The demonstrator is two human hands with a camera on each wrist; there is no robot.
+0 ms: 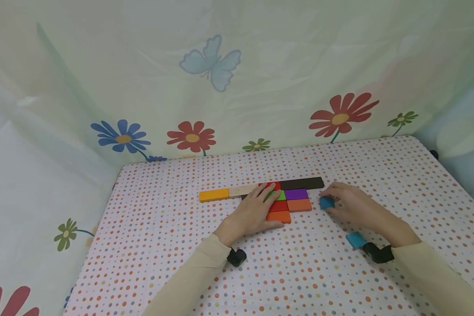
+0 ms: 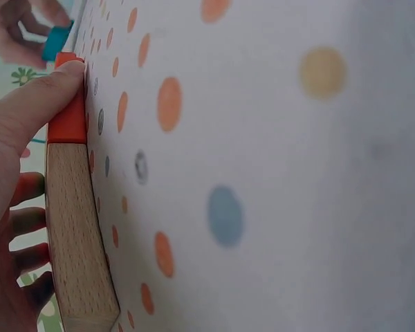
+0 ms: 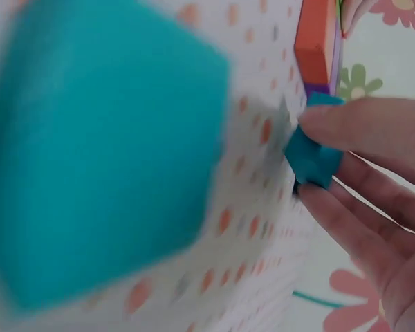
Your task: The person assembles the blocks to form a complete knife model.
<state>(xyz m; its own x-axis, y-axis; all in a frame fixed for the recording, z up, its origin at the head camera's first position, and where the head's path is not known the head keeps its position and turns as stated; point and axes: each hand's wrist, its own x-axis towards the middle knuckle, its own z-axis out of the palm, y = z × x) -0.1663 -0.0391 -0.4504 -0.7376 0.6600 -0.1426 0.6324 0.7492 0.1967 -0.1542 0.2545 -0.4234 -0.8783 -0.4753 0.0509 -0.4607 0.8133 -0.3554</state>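
My left hand [image 1: 253,214] lies spread over a flat cluster of coloured wooden blocks. Its fingers rest across the red, green and natural-wood pieces, and its thumb touches the orange block [image 1: 279,217] at the near edge. To the right of the cluster, my right hand [image 1: 357,207] pinches a small blue block [image 3: 311,153] between thumb and fingers, just above or on the cloth; which, I cannot tell. The purple block [image 1: 296,194] and the salmon-orange block [image 1: 299,205] face it across a gap. Part of the cluster is hidden under the left hand.
A second blue block [image 1: 356,240] lies on the dotted tablecloth [image 1: 174,272] by the right wrist. A long dark block [image 1: 302,183] tops the cluster at right; a yellow block [image 1: 214,195] ends it at left. A flowered curtain [image 1: 276,87] hangs behind the table.
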